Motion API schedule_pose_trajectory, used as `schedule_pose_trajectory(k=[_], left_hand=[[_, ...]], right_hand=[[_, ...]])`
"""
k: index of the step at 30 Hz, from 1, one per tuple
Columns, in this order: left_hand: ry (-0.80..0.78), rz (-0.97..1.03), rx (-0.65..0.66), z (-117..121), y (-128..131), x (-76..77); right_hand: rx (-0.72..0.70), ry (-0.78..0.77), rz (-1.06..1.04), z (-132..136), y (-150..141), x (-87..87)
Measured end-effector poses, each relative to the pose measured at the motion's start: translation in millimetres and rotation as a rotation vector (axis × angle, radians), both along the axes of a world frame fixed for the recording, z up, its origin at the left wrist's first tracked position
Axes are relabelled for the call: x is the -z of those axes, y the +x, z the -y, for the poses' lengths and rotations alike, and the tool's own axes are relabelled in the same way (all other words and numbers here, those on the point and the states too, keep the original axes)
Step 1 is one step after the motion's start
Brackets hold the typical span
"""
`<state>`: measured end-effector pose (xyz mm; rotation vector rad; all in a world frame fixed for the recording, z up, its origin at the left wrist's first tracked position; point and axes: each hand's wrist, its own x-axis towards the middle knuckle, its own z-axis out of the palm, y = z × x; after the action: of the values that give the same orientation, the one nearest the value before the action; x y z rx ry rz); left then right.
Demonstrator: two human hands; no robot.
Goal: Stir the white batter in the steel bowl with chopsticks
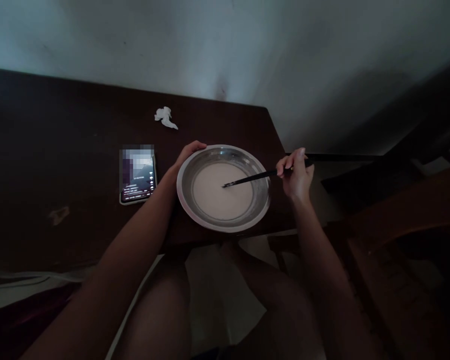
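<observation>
A round metal basin (187, 200) stands on the dark table near its front edge, partly filled with a pale, milky liquid (217, 202). My left hand (189, 150) grips the basin's far left rim, its fingers partly hidden behind the metal. To the right of the basin, my right hand (296, 175) is closed around black chopsticks (257, 176). They slant down to the left, and their tips, coated with a little white, are in the liquid near its middle.
Left of the basin a lit phone (138, 175) lies on the dark table (78, 130). Behind it is a crumpled white tissue (165, 117). A pale wall (195, 55) rises along the table's back edge. Wooden furniture (408, 225) stands at the right.
</observation>
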<state>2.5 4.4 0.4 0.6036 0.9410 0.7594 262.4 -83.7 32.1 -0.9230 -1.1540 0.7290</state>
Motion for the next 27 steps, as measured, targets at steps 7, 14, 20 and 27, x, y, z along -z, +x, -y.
schedule_pose_trajectory(k=[7,14,20,27], left_hand=[[0.036,-0.03,-0.003,-4,-1,4.4],[0.039,-0.063,-0.011,-4,-1,4.3],[0.047,-0.061,-0.033,-5,-2,8.2],[0.061,-0.051,-0.012,-1,-1,3.4]], right_hand=[[-0.047,-0.126,0.075,-13,-1,1.0],[-0.089,-0.182,0.072,-32,-3,12.1],[-0.024,-0.123,0.066,-50,-3,14.7],[-0.113,-0.12,0.131,-63,0,15.3]])
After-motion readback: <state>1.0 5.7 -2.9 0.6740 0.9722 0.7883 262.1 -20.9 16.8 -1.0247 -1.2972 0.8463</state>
